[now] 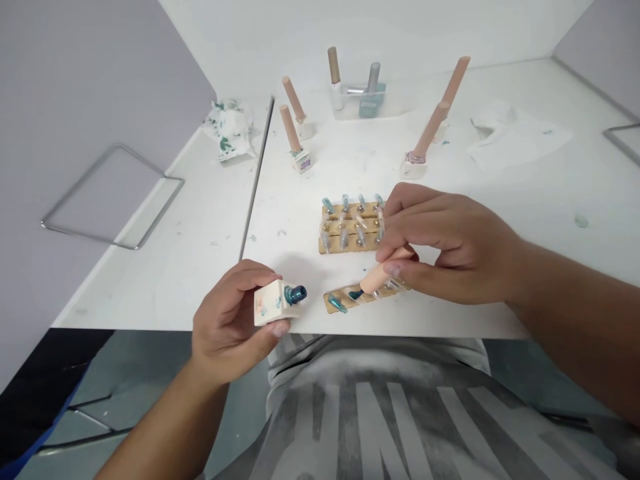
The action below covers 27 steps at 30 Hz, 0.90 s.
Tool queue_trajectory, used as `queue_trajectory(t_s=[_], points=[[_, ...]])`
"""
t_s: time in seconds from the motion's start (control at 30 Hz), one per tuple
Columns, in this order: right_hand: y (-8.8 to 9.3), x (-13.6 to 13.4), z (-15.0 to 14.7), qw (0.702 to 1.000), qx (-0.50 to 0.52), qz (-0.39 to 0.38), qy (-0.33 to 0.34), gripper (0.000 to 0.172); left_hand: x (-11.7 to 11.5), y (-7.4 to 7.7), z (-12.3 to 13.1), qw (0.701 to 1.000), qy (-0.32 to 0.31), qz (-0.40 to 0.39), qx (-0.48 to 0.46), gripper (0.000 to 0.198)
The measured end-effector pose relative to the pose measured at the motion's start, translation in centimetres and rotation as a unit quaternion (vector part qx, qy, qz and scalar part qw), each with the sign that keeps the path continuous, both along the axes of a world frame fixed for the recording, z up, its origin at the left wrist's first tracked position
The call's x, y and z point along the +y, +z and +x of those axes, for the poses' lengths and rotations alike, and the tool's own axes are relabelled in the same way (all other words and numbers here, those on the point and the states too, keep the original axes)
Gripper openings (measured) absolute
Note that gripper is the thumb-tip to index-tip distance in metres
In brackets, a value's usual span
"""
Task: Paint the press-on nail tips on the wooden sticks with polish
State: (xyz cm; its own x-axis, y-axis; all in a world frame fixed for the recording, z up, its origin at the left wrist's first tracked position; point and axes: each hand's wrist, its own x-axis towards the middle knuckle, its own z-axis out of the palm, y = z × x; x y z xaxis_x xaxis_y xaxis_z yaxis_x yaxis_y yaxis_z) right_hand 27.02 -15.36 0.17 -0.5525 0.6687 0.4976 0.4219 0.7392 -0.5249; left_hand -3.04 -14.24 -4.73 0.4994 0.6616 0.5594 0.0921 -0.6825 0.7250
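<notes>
Cream-white and smeared with teal, the open bottle point(270, 303) tilts in my left hand point(230, 320), pinched between thumb and fingers. My right hand point(445, 240) pinches the peach brush cap point(376, 276), its bristles point(355, 294) at the front wooden strip point(342, 295), beside a glossy teal nail tip point(337, 304). I judge this as coating; light, even strokes seem called for. Beyond sits the fuller wooden rack point(353, 245).
</notes>
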Motion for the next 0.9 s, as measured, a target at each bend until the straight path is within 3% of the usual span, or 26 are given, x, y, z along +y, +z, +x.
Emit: queue_trajectory(t_s=[0.9], points=[[0.74,-0.51,0.05,0.999,-0.001,-0.034,0.032,0.019,0.05,0.09,-0.08,1.0,-0.003,-0.001,-0.005,0.042]])
